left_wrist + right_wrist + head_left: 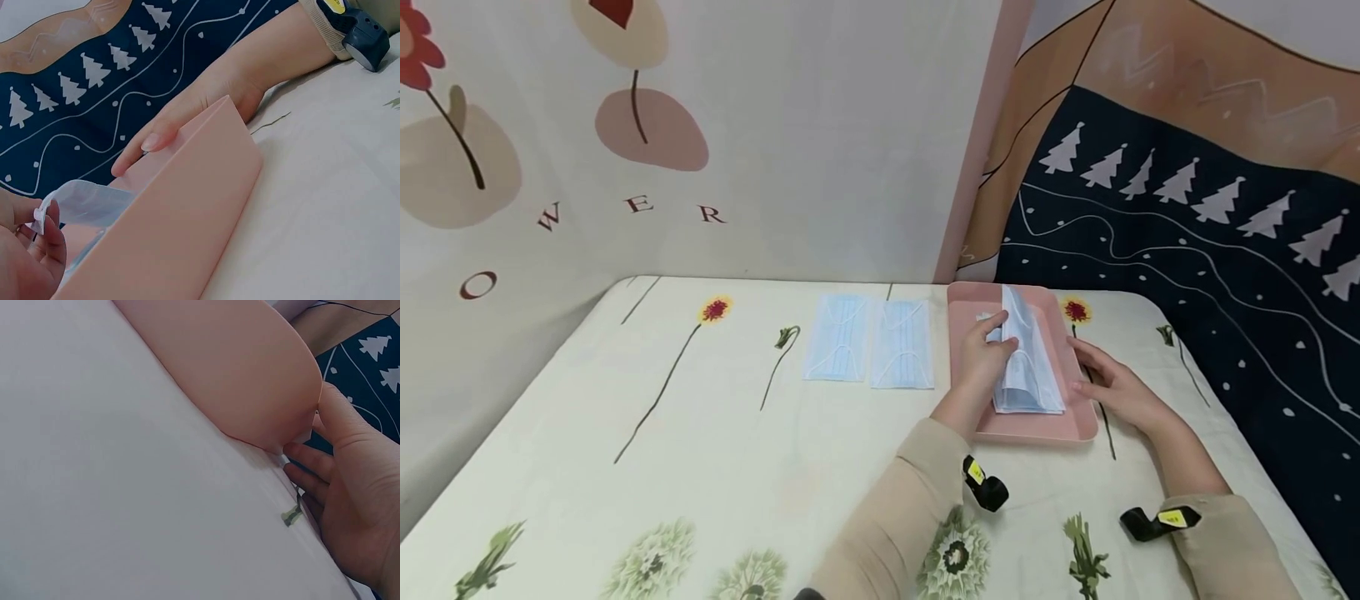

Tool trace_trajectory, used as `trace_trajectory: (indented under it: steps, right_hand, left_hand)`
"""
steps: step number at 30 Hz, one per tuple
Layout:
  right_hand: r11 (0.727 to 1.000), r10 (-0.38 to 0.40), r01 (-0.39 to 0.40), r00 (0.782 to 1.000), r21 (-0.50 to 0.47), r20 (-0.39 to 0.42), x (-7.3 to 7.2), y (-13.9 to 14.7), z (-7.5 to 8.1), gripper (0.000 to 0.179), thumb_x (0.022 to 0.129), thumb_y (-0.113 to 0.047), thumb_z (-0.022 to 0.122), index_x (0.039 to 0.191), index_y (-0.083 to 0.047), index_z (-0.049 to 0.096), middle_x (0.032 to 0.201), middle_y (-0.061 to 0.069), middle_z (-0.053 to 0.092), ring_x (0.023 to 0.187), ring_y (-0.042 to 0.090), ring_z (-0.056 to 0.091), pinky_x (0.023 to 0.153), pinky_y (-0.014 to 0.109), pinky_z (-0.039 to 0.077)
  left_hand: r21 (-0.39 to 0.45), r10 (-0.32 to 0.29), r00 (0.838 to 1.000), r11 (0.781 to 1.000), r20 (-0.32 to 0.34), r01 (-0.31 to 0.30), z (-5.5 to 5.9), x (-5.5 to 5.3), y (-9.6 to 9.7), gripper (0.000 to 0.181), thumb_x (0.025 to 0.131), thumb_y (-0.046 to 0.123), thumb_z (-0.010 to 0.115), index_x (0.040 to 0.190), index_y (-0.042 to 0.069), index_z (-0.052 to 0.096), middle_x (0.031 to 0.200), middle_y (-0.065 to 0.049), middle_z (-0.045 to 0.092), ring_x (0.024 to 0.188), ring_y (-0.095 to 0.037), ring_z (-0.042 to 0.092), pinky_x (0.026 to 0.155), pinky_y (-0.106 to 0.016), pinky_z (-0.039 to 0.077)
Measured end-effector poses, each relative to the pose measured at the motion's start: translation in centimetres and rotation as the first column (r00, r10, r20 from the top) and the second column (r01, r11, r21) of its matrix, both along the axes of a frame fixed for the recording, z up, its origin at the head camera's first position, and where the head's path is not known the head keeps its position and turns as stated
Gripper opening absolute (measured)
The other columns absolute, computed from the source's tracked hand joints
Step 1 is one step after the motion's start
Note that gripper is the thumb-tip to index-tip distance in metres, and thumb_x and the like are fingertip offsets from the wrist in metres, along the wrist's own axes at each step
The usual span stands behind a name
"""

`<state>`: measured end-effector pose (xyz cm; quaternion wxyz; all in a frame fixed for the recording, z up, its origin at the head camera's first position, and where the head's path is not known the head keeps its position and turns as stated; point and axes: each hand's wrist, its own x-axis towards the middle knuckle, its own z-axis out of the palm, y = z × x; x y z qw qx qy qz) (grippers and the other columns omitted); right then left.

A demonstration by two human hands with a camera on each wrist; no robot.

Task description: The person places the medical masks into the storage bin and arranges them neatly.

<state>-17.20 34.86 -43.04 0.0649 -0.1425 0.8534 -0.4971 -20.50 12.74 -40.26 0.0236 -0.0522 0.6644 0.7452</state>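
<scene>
Navy tree-print sheet (1195,275) (prob fabric) borders flwr-print tablecloth (722,442).

The white backdrop (820,150) bears the spaced dark red capitals O (478,285), W (548,217), E (639,203) and R (712,214), while print on the yellow labels (975,472) of both black wrist devices (991,493) is too small to read.

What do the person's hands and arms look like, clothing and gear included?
The left hand and right hand are gloveless. The left sleeve and right sleeve are beige. By their ends sit the left camera and right camera, both black with yellow labels.
</scene>
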Motion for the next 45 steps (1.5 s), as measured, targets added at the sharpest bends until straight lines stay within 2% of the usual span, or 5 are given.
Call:
trace_trajectory:
  steps: [6, 15, 24, 32, 45]
  right_hand:
    - [1.000, 0.000, 0.000, 1.000, 0.006, -0.005, 0.0, 0.2, -0.1, 0.071, 0.095, -0.016, 0.061, 0.152, -0.006, 0.020, 0.147, 0.028, 0.029, 0.134, 0.047, 0.021, 0.091, 0.002, 0.026]
    - [1.000, -0.005, 0.005, 1.000, 0.007, 0.015, -0.1, 0.0, 0.1, 0.073, 0.095, -0.018, 0.062, 0.153, -0.008, 0.019, 0.148, 0.028, 0.027, 0.137, 0.046, 0.018, 0.090, 0.001, 0.024]
    - [1.000, -0.001, 0.001, 1.000, 0.005, 0.016, -0.1, 0.0, 0.2, 0.072, 0.095, -0.017, 0.061, 0.153, -0.008, 0.019, 0.149, 0.027, 0.026, 0.137, 0.045, 0.017, 0.091, 0.001, 0.023]
    - [1.000, 0.005, -0.005, 1.000, -0.005, -0.002, -0.2, 0.1, -0.1, 0.072, 0.095, -0.016, 0.061, 0.153, -0.008, 0.020, 0.148, 0.028, 0.028, 0.136, 0.046, 0.018, 0.091, 0.002, 0.024]
    - [1.000, -0.020, 0.019, 1.000, 0.020, 0.022, -0.1, 0.0, 0.0, 0.074, 0.094, -0.018, 0.063, 0.153, -0.010, 0.020, 0.150, 0.026, 0.026, 0.138, 0.043, 0.018, 0.103, 0.013, 0.024]
  left_hand:
    - [-0.062, 0.016, 1.000, 0.998, 0.009, -0.016, -0.1, 0.0, 0.0, 0.044, 0.085, -0.003, 0.068, 0.125, 0.013, 0.065, 0.149, -0.012, 0.036, 0.073, -0.010, 0.056, 0.065, -0.021, 0.049]
    - [-0.306, -0.058, 0.994, 0.952, -0.090, 0.028, -0.5, 0.0, -0.6, 0.044, 0.086, 0.001, 0.068, 0.129, 0.006, 0.060, 0.129, -0.008, 0.055, 0.101, -0.017, 0.054, 0.080, -0.024, 0.049]
    - [-0.552, -0.240, 0.965, 0.822, -0.110, 0.141, -0.7, -0.1, -1.7, 0.047, 0.087, 0.007, 0.069, 0.132, 0.004, 0.057, 0.122, -0.010, 0.056, 0.087, -0.014, 0.055, 0.074, -0.020, 0.048]
    - [-0.687, -0.340, 0.937, 0.700, -0.079, 0.196, -0.6, 0.1, -2.0, 0.052, 0.088, 0.011, 0.069, 0.137, 0.005, 0.053, 0.130, -0.010, 0.052, 0.118, -0.022, 0.052, 0.097, -0.026, 0.041]
    - [-0.782, -0.280, 0.956, 0.614, -0.084, 0.111, -1.0, 0.6, -1.7, 0.055, 0.084, 0.009, 0.072, 0.136, 0.003, 0.053, 0.127, -0.010, 0.054, 0.117, -0.024, 0.052, 0.097, -0.027, 0.042]
